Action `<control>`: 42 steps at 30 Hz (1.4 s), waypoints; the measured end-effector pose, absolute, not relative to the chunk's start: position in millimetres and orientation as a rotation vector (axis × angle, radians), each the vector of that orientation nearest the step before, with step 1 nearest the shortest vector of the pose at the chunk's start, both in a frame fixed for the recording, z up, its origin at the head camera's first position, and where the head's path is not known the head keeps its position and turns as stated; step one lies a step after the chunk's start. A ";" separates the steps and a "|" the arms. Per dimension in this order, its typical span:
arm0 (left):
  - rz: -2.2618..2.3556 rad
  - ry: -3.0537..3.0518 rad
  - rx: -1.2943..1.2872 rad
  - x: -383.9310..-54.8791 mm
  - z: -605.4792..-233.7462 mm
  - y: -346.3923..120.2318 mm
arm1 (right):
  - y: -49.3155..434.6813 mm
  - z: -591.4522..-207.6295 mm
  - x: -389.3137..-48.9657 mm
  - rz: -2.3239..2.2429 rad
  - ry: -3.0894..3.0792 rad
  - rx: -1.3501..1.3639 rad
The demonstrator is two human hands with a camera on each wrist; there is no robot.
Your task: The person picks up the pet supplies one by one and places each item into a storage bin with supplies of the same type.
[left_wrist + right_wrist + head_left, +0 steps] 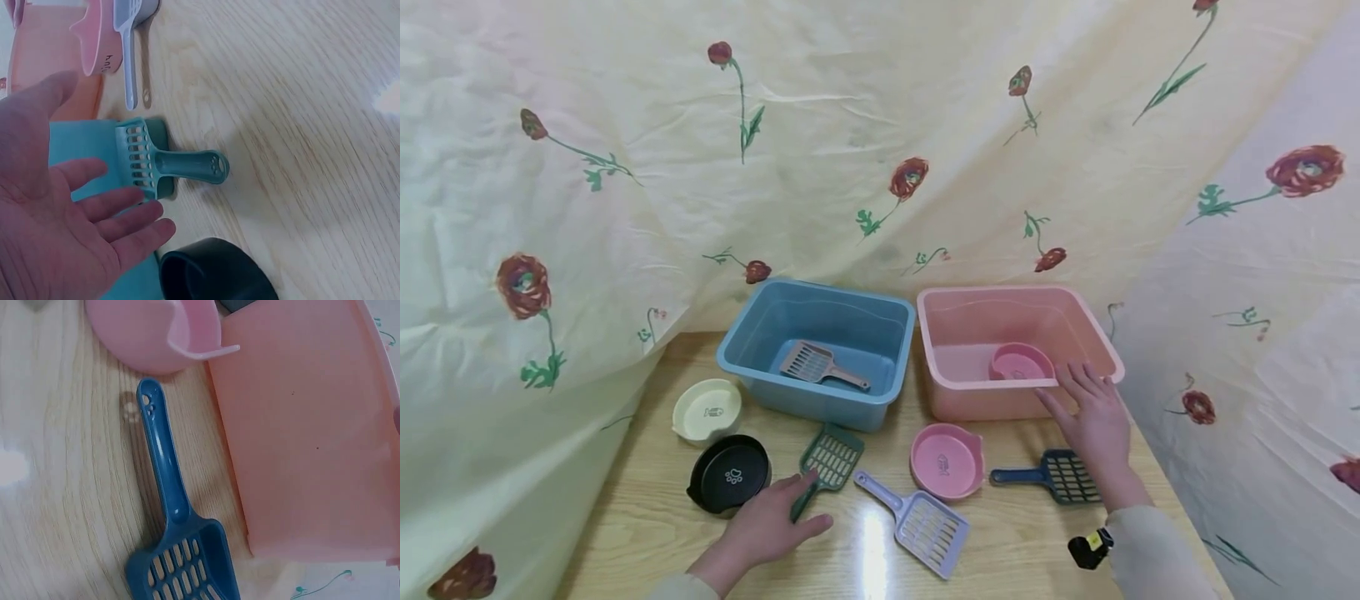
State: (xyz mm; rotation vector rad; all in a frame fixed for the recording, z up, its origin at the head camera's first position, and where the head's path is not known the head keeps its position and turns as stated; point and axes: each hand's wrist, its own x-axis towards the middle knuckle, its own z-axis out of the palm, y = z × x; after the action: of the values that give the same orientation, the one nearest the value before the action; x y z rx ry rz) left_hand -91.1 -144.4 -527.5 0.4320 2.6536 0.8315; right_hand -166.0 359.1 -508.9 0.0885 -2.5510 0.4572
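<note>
Left grip (767,522): spread, near green scoop (835,454) | right grip (1097,427): spread, by pink bin (985,403)

Blue scoop (174,490) beside pink bin (306,431)

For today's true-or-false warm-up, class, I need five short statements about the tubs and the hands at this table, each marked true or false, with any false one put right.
1. A scoop lies inside the blue tub. True.

2. The right hand is nearer to the pink tub than to the blue tub. True.

3. The pink tub holds nothing. False: a pink bowl sits inside it.

4. The left hand has its fingers extended and grips nothing. True.

5. In the head view, the blue tub stands to the right of the pink tub. False: it stands to the left.
</note>
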 end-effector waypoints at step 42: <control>1.017 2.390 0.062 -143.8 -563.7 -149.7 | 353.7 -511.8 -171.1 0.545 -2.528 -0.003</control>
State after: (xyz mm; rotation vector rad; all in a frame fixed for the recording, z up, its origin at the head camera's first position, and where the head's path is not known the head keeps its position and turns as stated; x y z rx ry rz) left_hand -143.8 -149.7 -563.7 0.0617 2.3896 1.0167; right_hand -171.1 353.7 -511.8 -0.0034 -2.5283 0.5447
